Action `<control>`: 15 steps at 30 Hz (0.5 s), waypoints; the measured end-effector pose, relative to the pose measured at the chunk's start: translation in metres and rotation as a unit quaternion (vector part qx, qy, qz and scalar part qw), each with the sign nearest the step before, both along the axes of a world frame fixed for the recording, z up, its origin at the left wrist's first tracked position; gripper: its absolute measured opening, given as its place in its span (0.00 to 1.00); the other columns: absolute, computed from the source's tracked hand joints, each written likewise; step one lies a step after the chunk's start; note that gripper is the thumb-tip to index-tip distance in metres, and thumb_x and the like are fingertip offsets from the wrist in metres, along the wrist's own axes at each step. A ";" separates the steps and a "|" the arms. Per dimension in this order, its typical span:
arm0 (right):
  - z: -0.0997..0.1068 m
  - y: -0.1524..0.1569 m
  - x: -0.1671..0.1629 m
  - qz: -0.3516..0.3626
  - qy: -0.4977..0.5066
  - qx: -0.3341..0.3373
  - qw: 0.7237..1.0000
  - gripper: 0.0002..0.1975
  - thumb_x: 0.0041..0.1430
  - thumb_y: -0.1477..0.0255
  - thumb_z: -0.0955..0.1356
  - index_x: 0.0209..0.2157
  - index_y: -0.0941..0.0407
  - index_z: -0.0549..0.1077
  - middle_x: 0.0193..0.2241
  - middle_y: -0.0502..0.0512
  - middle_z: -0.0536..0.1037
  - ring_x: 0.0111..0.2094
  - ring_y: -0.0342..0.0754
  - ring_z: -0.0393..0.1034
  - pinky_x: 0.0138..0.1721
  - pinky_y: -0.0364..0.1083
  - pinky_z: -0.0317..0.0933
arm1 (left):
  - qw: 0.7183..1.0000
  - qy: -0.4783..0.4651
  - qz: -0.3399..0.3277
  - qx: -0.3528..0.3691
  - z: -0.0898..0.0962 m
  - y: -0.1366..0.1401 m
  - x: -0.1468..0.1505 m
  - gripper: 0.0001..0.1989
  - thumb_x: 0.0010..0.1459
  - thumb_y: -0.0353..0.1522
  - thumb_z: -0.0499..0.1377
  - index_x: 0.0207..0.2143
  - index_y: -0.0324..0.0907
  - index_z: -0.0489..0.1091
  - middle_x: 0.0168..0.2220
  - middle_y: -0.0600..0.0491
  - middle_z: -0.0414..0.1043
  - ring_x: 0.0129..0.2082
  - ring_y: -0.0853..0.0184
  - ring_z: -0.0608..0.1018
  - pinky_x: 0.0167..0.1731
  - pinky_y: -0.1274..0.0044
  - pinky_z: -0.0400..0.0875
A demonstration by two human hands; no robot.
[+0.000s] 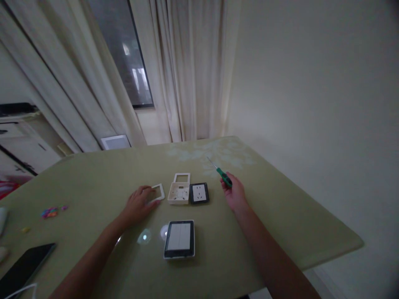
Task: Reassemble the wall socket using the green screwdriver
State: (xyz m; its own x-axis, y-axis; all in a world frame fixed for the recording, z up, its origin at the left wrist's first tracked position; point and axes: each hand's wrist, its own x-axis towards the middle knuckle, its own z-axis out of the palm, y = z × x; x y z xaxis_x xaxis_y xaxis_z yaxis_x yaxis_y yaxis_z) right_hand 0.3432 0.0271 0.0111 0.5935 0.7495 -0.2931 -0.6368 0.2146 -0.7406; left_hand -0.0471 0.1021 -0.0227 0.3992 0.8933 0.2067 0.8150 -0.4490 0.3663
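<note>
My right hand (234, 193) is closed round the green handle of a screwdriver (223, 176), whose thin metal shaft points up and to the left above the table. My left hand (141, 203) grips a white square frame (161, 191), fingers along its far side and thumb along its near side. Between the hands lies an open white back box (179, 194), with a second white frame (182, 175) just behind it. Touching the box's right side is a socket panel (199, 193), white with a dark border. Nearer me sits a switch panel (180, 238) with a dark border and white keys.
The table has a pale green cover (224, 232). At the left lie a black tablet or phone (23, 268), a white cable (23, 289) and small colourful pieces (50, 213). A wall (311, 104) borders the table's right side; curtains (193, 70) hang behind it.
</note>
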 end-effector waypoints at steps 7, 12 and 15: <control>-0.003 -0.002 0.004 0.017 -0.019 0.007 1.000 0.12 0.54 0.72 0.81 0.33 0.56 0.77 0.27 0.50 0.82 0.26 0.44 0.79 0.24 0.37 0.75 | 0.998 0.029 -0.035 -0.053 0.006 -0.020 -0.017 0.34 0.51 0.51 0.70 0.56 0.44 0.74 0.54 0.43 0.77 0.53 0.47 0.79 0.55 0.59 0.75; -0.004 -0.002 0.004 0.017 -0.024 0.014 0.999 0.13 0.54 0.71 0.81 0.33 0.56 0.76 0.27 0.49 0.81 0.26 0.43 0.79 0.25 0.37 0.75 | 0.996 0.051 -0.056 -0.047 0.020 -0.038 -0.013 0.32 0.51 0.47 0.70 0.55 0.43 0.72 0.54 0.41 0.76 0.54 0.45 0.79 0.57 0.58 0.73; -0.005 -0.002 0.004 0.011 -0.024 0.022 0.999 0.12 0.54 0.71 0.81 0.33 0.56 0.76 0.27 0.49 0.81 0.25 0.43 0.78 0.25 0.36 0.75 | 0.996 0.059 -0.057 -0.022 0.029 -0.049 -0.008 0.32 0.54 0.44 0.68 0.57 0.41 0.69 0.55 0.38 0.74 0.56 0.43 0.76 0.60 0.53 0.70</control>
State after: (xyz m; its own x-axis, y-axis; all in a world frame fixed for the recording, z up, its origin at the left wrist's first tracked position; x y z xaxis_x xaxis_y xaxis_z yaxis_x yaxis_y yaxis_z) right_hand 0.3471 0.0253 0.0061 0.5900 0.7737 -0.2308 -0.6048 0.2342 -0.7611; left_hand -0.0556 0.0532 0.0063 0.5179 0.8477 0.1146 0.7978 -0.5270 0.2927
